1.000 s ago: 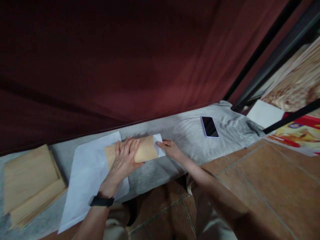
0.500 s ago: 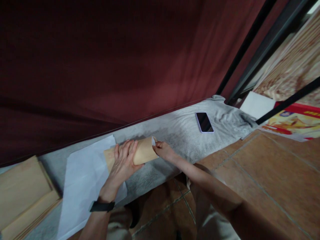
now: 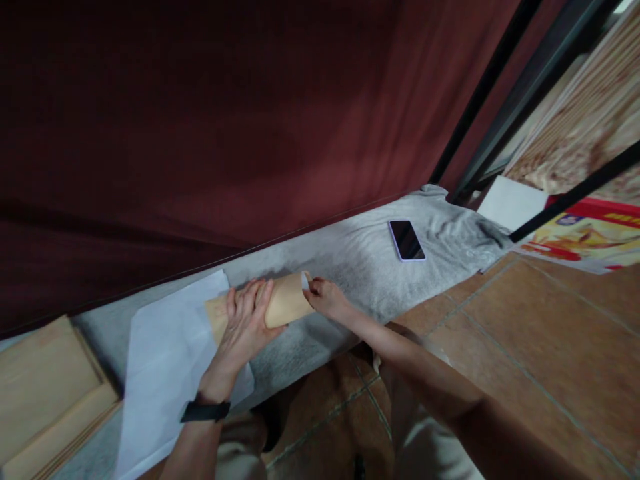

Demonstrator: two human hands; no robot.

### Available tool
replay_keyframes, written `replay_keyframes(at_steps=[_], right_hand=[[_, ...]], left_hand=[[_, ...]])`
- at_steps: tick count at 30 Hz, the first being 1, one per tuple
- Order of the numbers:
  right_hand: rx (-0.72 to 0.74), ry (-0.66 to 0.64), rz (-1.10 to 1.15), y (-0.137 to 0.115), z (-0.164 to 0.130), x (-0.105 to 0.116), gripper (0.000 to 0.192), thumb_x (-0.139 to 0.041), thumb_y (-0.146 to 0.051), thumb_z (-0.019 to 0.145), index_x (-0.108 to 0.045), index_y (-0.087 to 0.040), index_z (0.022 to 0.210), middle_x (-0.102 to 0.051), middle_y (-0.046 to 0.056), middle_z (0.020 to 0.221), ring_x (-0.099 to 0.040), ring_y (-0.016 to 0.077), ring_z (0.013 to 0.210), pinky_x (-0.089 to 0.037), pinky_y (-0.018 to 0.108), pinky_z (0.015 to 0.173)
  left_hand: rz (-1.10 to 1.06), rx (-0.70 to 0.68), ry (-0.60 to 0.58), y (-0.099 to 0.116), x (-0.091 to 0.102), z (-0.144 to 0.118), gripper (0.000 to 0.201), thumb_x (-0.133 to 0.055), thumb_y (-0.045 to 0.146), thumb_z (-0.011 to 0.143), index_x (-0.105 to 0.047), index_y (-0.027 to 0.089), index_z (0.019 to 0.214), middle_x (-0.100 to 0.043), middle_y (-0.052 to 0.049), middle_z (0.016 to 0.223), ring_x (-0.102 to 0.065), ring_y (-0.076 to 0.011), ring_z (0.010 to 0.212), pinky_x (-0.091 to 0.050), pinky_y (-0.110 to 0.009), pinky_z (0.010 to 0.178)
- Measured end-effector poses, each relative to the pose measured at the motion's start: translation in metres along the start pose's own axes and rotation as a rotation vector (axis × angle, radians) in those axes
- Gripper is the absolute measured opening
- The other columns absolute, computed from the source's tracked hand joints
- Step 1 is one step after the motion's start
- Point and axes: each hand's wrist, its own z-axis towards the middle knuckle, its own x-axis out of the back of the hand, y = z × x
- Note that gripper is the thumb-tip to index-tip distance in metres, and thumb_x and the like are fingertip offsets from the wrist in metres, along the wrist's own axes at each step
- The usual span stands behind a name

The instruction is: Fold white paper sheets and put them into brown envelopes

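Note:
A brown kraft paper envelope [image 3: 287, 301], bulging into a rounded shape, lies across the grey cloth. My left hand [image 3: 249, 320] presses on it from above, fingers over its top and thumb along its near side. At the right end, the envelope's mouth shows a white inner surface or white paper [image 3: 305, 280]; I cannot tell which. There my right hand [image 3: 324, 297] has its fingers curled at the opening, with the fingertips partly hidden inside. Under the envelope's left end lies a large white paper sheet or envelope [image 3: 165, 360].
A stack of brown envelopes [image 3: 47, 380] sits at the far left. To the right, a phone [image 3: 407, 240] lies on the grey cloth [image 3: 350, 257]. A dark red curtain [image 3: 225, 133] hangs behind. Black poles [image 3: 480, 100] and a colourful box [image 3: 590, 233] stand at the right.
The view has shifted slightly, so the phone and box appear a little higher and further left. Both hands keep nearly the same places on the envelope.

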Motion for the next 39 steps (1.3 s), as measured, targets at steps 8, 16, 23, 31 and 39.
replay_keyframes(at_steps=[8, 16, 23, 31, 39], right_hand=[[0.054, 0.045, 0.256, 0.006, 0.004, 0.004, 0.026, -0.060, -0.023, 0.096, -0.073, -0.018, 0.075, -0.068, 0.002, 0.089, -0.062, 0.0119, 0.077, -0.044, 0.022, 0.073], [0.024, 0.079, 0.123, -0.005, -0.001, 0.000, 0.018, -0.063, -0.022, 0.095, -0.076, -0.019, 0.083, -0.071, 0.003, 0.096, -0.060, 0.0124, 0.074, -0.042, 0.022, 0.070], [-0.020, 0.098, 0.068, -0.007, -0.003, 0.001, 0.019, -0.060, -0.023, 0.096, -0.078, -0.019, 0.088, -0.074, 0.006, 0.099, -0.064, 0.0146, 0.079, -0.043, 0.022, 0.073], [-0.122, 0.105, 0.033, -0.007, -0.005, 0.000, 0.019, -0.060, -0.028, 0.095, -0.076, -0.019, 0.094, -0.073, 0.009, 0.103, -0.068, 0.0202, 0.089, -0.047, 0.027, 0.078], [-0.196, 0.165, 0.307, 0.007, 0.002, -0.008, 0.027, -0.073, -0.027, 0.082, -0.065, -0.020, 0.107, -0.067, 0.001, 0.095, -0.062, 0.0141, 0.080, -0.047, 0.025, 0.071]], left_hand=[[-0.006, 0.026, 0.030, -0.002, 0.000, -0.001, 0.105, -0.071, 0.054, 0.082, -0.016, 0.013, 0.162, -0.046, -0.027, 0.147, -0.040, -0.0429, 0.144, -0.015, -0.068, 0.122], [-0.017, 0.029, 0.036, -0.001, 0.000, -0.001, 0.100, -0.067, 0.053, 0.086, -0.016, 0.015, 0.162, -0.048, -0.026, 0.146, -0.041, -0.0421, 0.143, -0.016, -0.067, 0.122], [-0.027, 0.028, 0.019, -0.002, 0.000, -0.001, 0.100, -0.068, 0.054, 0.085, -0.018, 0.013, 0.162, -0.048, -0.026, 0.145, -0.040, -0.0425, 0.143, -0.016, -0.067, 0.121], [-0.029, 0.034, 0.000, -0.002, -0.002, -0.001, 0.100, -0.069, 0.053, 0.084, -0.020, 0.014, 0.162, -0.049, -0.025, 0.145, -0.043, -0.0418, 0.141, -0.016, -0.067, 0.121], [-0.035, 0.043, 0.012, -0.001, 0.000, -0.002, 0.099, -0.069, 0.053, 0.084, -0.020, 0.015, 0.162, -0.049, -0.025, 0.145, -0.041, -0.0419, 0.143, -0.012, -0.068, 0.122]])
